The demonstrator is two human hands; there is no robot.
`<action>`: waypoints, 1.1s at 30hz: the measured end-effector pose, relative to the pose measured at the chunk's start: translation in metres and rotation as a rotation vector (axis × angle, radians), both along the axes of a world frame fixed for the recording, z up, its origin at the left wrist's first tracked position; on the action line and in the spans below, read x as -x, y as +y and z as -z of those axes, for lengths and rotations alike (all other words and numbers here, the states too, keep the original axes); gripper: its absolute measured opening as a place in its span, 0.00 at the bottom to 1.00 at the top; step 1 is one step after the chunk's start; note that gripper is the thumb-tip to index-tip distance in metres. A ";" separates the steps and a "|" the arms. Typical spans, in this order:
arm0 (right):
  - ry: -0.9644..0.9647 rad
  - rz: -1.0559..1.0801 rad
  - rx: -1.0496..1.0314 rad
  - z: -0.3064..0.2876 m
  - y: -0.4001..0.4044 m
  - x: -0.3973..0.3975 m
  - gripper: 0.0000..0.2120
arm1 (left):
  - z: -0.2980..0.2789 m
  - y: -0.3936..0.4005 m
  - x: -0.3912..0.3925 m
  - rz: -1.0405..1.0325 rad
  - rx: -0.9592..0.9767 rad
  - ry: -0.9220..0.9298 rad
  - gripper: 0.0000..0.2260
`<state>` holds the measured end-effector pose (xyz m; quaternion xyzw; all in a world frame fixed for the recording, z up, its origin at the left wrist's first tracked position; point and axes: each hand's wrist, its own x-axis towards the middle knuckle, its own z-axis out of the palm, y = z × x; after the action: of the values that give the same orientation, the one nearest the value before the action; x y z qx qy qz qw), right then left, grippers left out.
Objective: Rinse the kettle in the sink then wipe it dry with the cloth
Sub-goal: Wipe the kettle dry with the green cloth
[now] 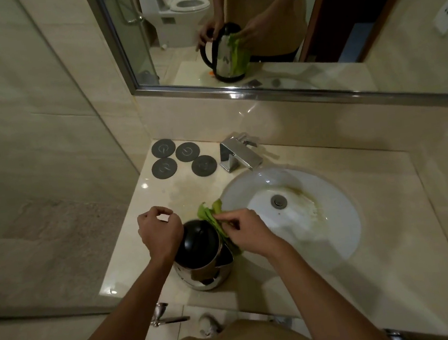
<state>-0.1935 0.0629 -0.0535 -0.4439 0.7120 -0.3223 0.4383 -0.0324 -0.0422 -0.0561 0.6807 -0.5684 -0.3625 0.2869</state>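
Observation:
A steel kettle with a black lid stands upright on the beige counter, just left of the white sink. My left hand curls round the kettle's handle at its left side; the handle itself is hidden under the hand here, but the mirror shows it gripped. My right hand holds a green cloth against the kettle's right side. The mirror shows the cloth hanging down over the steel wall.
A chrome faucet stands behind the sink. Several dark round coasters lie at the counter's back left. A glass shower panel borders the counter on the left. The mirror hangs above.

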 end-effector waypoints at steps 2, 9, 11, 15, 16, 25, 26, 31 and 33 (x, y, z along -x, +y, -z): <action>-0.031 0.002 -0.007 0.007 -0.004 -0.004 0.17 | -0.001 -0.007 -0.003 0.128 -0.008 -0.015 0.06; 0.042 0.006 -0.236 0.050 0.019 -0.015 0.17 | -0.013 -0.019 0.003 0.457 0.017 -0.050 0.10; 0.052 0.009 -0.269 0.052 0.022 -0.017 0.18 | -0.012 -0.026 0.002 0.544 0.012 -0.085 0.12; 0.039 0.035 -0.137 0.033 0.017 -0.021 0.16 | -0.011 -0.030 0.008 0.569 -0.028 -0.173 0.11; 0.038 0.034 -0.096 0.023 0.015 -0.019 0.17 | -0.008 -0.029 0.011 0.504 -0.050 -0.193 0.13; 0.187 -0.129 0.048 -0.013 0.009 -0.023 0.17 | 0.000 -0.026 0.020 0.342 -0.063 -0.173 0.09; 0.185 -0.147 0.023 -0.011 0.003 -0.022 0.17 | -0.001 -0.027 0.020 0.384 -0.051 -0.152 0.08; 0.188 -0.224 -0.132 0.008 -0.023 -0.015 0.21 | -0.012 -0.028 0.031 0.569 -0.039 -0.103 0.07; 0.188 -0.218 -0.179 0.016 -0.022 -0.014 0.23 | -0.013 -0.028 0.031 0.615 -0.043 -0.109 0.07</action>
<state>-0.1794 0.0413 -0.0695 -0.5058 0.7234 -0.1651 0.4401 -0.0637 -0.0702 -0.0430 0.5012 -0.7544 -0.4072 0.1181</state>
